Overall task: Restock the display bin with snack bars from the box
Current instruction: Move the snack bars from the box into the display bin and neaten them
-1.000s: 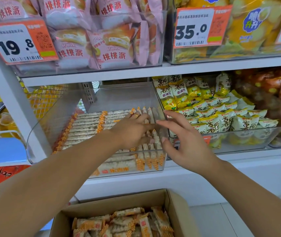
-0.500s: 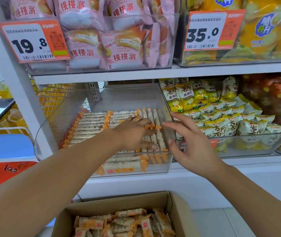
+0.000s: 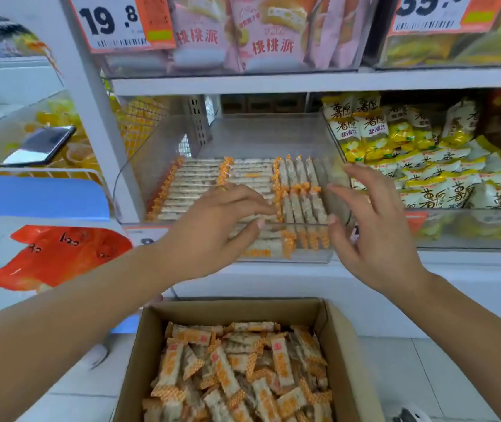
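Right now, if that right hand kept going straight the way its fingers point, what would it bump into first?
Most likely the clear bin's right wall, with the upright bars just inside. The right hand is open, fingers aimed up and forward at that corner; depth is hard to judge.

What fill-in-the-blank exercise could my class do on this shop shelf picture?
1. The loose snack bars below lie in a ____ box.
2. The clear bin holds bars in neat ____.
3. The left hand and right hand both hold ____.
4. The left price tag reads ____.

Missing words: cardboard; rows; nothing; 19.8
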